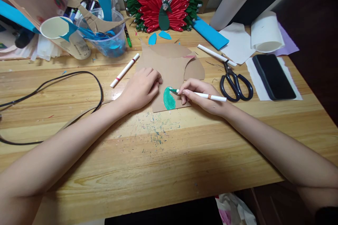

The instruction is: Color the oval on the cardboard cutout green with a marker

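In the head view my right hand (204,103) grips a white marker (216,97) with a green tip. The tip touches the top of a green curved shape (169,100) on a brown cardboard piece (169,59). A small pale patch shows inside the colour near the tip. My left hand (141,88) rests on the cardboard's left side, its fingers curled in, and I see nothing in them. Left of that hand lies a white marker with red bands (124,70). Black-handled scissors (235,83) lie beyond my right hand.
Behind the cardboard stands a red and green paper peacock (165,7). A clear plastic tub (112,44) and a paper cup (67,38) stand back left, near a black cable (89,72). Rightward are a phone (274,77), a paper roll (266,31) and blue folded paper (211,33).
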Demonstrator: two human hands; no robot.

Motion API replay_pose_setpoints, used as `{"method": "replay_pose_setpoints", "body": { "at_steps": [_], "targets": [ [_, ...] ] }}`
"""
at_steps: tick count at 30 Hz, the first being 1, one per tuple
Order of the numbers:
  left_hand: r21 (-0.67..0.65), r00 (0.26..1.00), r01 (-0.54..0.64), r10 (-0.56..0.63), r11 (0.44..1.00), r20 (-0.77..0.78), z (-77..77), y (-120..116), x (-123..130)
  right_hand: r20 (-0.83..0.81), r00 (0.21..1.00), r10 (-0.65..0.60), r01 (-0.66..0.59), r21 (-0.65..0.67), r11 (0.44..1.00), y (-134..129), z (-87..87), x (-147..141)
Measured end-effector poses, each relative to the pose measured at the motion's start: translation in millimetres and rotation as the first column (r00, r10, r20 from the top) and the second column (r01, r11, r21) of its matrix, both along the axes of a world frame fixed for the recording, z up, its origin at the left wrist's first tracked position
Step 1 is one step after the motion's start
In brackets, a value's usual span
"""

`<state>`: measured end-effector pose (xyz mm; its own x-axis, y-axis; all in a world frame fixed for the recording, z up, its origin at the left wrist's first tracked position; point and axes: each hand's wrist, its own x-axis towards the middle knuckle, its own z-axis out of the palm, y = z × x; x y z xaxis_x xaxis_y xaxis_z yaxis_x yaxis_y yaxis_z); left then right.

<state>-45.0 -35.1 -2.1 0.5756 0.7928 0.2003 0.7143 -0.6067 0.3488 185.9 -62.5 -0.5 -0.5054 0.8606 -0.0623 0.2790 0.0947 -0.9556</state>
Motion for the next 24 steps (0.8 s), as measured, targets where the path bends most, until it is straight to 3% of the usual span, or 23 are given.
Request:
{"method": "replay_pose_setpoints", "body": {
  "at_steps": [24],
  "targets": [
    [0.001, 1.000, -0.003, 0.003, 1.000, -0.004, 0.2, 0.0, -0.2, 0.011, 1.000, 0.000, 0.000, -0.003, 1.000, 0.0, 1.4, -0.2]
  ]
}}
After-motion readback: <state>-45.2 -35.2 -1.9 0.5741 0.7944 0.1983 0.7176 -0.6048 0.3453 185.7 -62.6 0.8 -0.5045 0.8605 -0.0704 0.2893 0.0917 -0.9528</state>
